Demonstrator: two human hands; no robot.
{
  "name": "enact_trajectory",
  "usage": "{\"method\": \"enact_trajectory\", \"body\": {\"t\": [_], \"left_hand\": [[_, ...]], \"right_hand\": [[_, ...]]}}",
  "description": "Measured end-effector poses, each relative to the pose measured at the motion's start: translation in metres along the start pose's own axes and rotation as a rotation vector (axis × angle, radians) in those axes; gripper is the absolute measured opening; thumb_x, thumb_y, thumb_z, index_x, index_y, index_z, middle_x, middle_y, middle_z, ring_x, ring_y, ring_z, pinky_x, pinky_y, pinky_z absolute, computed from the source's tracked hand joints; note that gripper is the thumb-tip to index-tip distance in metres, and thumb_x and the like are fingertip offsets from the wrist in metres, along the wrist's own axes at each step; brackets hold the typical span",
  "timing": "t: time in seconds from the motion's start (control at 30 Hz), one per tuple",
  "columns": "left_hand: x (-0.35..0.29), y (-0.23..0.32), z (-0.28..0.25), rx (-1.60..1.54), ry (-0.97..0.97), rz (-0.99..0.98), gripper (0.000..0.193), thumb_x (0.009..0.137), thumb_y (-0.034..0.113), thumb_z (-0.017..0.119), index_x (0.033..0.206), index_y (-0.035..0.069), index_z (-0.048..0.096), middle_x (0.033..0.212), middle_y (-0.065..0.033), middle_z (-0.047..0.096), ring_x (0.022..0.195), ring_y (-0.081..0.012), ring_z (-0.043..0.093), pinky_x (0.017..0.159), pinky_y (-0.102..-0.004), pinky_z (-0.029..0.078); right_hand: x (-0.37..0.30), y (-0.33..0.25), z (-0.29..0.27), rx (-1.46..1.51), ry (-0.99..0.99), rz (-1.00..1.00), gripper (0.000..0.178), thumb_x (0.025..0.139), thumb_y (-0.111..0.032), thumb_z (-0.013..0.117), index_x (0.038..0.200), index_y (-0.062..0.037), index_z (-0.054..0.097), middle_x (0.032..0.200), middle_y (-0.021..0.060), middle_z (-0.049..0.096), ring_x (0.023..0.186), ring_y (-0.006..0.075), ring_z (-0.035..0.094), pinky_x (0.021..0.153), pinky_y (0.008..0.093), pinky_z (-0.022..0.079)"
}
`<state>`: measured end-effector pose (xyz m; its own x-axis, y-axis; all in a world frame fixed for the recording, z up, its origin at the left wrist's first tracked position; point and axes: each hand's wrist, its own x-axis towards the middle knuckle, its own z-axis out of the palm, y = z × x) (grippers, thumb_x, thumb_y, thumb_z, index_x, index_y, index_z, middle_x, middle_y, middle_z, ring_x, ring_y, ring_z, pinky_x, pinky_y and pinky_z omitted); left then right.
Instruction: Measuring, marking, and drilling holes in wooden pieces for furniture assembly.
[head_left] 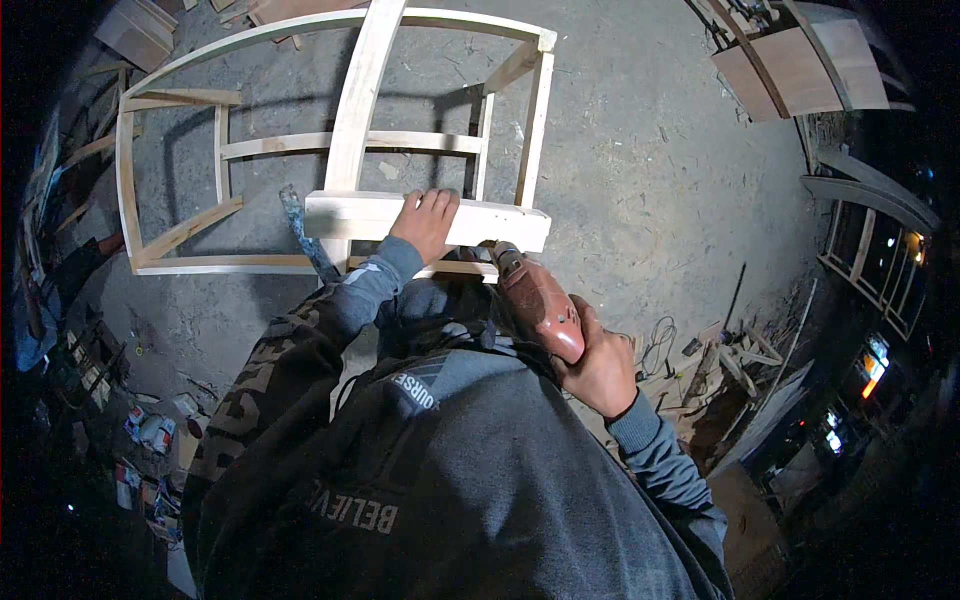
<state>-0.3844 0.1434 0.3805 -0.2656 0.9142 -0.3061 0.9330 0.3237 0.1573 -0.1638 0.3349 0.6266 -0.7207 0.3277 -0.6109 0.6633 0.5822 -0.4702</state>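
Note:
A short, thick piece of pale timber (365, 215) lies crosswise over a long plank (360, 100), which rests on a wooden frame (545, 120). My left hand (427, 222) is closed over the middle of the timber, fingers wrapped across its far edge. My right hand (603, 360) grips a red power drill (543, 305) by its rear. The drill's chuck is at the near face of the timber, right of my left hand. Whether the bit has entered the wood cannot be seen.
Plywood panels (800, 70) stand at the far right. Wood scraps and a cable (660, 345) lie on the concrete floor (660, 180) to the right. Another person's arm (108, 243) shows at the left edge. Clutter (155, 435) lies at the lower left.

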Motion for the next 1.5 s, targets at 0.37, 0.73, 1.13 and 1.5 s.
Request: {"method": "enact_trajectory", "body": {"t": [0.37,0.73,1.13,1.5], "left_hand": [[-0.002,-0.003,-0.002,0.018,0.014,0.002,0.079,0.082,0.052,0.077,0.141,0.004,0.055,0.124,-0.0085,0.057,0.121,-0.025,0.052,0.106,-0.0454,0.039],[-0.001,-0.004,0.004,0.015,-0.005,0.005,0.082,0.082,0.055,0.077,0.143,0.005,0.054,0.129,-0.0097,0.058,0.123,-0.026,0.052,0.108,-0.0467,0.037],[-0.004,0.007,0.006,0.035,-0.027,-0.028,0.082,0.083,0.056,0.077,0.143,0.006,0.052,0.129,-0.0104,0.058,0.127,-0.0272,0.051,0.107,-0.0478,0.038],[-0.04,0.091,-0.002,-0.719,0.561,-0.545,0.096,0.081,0.058,0.081,0.152,0.005,0.045,0.155,-0.0155,0.044,0.143,-0.0361,0.038,0.119,-0.0564,0.029]], "right_hand": [[0.011,-0.002,0.003,-0.043,-0.031,-0.002,0.081,0.077,-0.021,0.082,0.148,-0.0055,0.046,0.089,0.0257,0.074,0.078,0.0458,0.073,0.07,0.0528,0.059],[0.021,-0.002,0.022,0.018,-0.016,0.051,0.08,0.076,-0.015,0.079,0.148,-0.0046,0.046,0.095,0.0286,0.073,0.086,0.0476,0.072,0.076,0.0525,0.059],[-0.093,-0.036,-0.059,0.202,0.081,0.069,0.08,0.077,-0.008,0.075,0.149,0.0071,0.045,0.1,0.0324,0.072,0.092,0.0476,0.073,0.083,0.0479,0.058],[-0.118,0.127,0.036,0.569,0.498,0.274,0.063,0.088,-0.015,0.077,0.142,0.0064,0.053,0.103,0.0242,0.075,0.078,0.0319,0.076,0.069,0.0406,0.059]]}}
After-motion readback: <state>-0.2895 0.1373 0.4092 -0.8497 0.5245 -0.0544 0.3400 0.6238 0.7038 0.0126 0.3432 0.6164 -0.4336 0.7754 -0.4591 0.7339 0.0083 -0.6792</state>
